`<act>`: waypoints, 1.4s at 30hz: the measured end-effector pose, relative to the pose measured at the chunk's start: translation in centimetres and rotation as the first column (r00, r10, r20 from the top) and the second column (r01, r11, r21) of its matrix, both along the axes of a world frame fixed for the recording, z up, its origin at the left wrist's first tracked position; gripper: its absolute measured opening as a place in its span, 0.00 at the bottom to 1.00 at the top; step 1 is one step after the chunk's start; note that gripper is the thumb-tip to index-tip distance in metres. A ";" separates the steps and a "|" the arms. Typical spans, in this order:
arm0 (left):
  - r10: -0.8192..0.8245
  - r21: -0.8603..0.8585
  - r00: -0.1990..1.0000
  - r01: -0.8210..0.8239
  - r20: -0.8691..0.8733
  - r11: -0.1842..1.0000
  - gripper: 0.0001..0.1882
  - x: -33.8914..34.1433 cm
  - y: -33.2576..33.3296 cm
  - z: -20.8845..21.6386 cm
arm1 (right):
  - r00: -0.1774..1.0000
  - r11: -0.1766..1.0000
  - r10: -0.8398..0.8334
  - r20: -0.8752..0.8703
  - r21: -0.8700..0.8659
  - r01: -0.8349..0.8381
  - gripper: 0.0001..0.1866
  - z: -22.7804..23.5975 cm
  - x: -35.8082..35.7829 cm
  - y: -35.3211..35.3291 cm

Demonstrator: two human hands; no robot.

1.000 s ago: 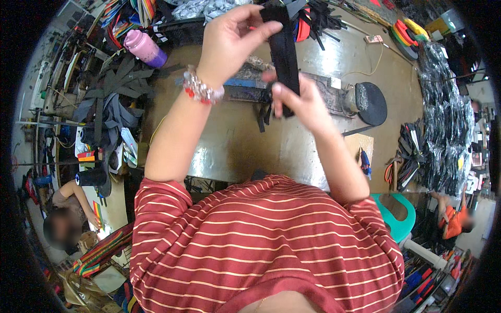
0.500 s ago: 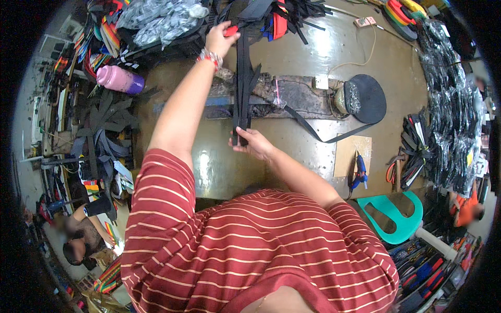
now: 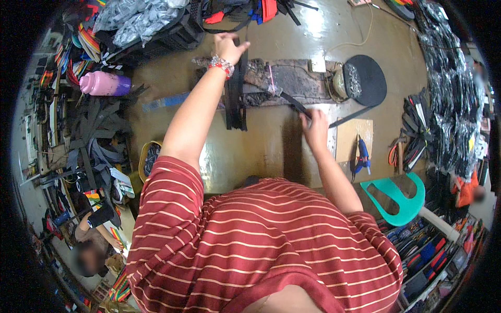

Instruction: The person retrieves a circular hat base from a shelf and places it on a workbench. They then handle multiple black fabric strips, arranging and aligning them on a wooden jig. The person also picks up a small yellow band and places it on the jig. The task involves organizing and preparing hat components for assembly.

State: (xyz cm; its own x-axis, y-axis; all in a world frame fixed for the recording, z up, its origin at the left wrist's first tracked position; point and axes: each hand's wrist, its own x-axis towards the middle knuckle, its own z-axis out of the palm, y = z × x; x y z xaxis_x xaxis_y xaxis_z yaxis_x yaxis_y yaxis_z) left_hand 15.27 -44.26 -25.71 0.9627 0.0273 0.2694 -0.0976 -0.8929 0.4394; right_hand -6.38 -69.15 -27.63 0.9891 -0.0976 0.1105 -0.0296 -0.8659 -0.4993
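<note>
Pinching, as it seems, the narrow black strap (image 3: 292,101), the right hand (image 3: 314,128) bends its thumb and forefinger together, right of the middle of the bench (image 3: 245,151). The left hand (image 3: 228,49) looks released: its thumb stands away from the fingers, above the far part of the black strips (image 3: 229,109). These fingertips are blurred, so I cannot tell whether they touch the strips.

Half a second ago the right hand was at the near ends of the strips; now it has left them and has come to the strap. I judge from this that the strips are already laid down and the attention passes to the strap.

The strips lie left of the middle, across the dark worn board (image 3: 302,78). Their long axis runs from the far edge toward the near edge, and their free ends point to the latter. The strap goes otherwise: from the board it slants rightward and nearer to the right hand, then beyond it toward the black roll (image 3: 371,78), close to the right edge.
</note>
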 end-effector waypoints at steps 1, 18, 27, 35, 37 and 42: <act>0.075 -0.055 0.997 -0.073 0.035 0.996 0.26 -0.8 -0.1 0.4 | 0.998 0.988 -0.056 -0.005 -0.141 0.055 0.15 -0.2 0.6 -0.5; -0.588 -0.780 0.774 -0.510 -0.233 -0.363 0.09 -29.3 -2.2 -0.3 | 0.884 0.890 0.357 -0.301 0.396 -0.225 0.14 4.3 -6.8 1.6; -0.779 -0.902 0.619 -0.388 -0.103 -0.189 0.08 -28.9 -5.6 0.9 | 0.948 0.982 -0.148 -0.281 -0.152 0.109 0.13 -3.6 9.4 -21.1; 0.026 0.106 0.245 0.320 -0.969 0.942 0.18 -35.6 13.1 7.6 | 0.588 0.918 -0.375 -0.717 -0.378 0.124 0.30 2.1 19.6 -33.0; 0.212 0.220 0.061 0.190 -0.975 0.957 0.15 -38.0 18.8 9.8 | 0.674 0.837 -0.522 -0.522 -0.465 0.288 0.24 3.6 17.1 -30.3; -0.261 -0.514 0.761 -0.108 -0.593 0.851 0.07 -31.1 11.3 7.9 | 0.829 0.951 -0.216 0.516 0.304 0.059 0.10 9.6 10.2 -11.5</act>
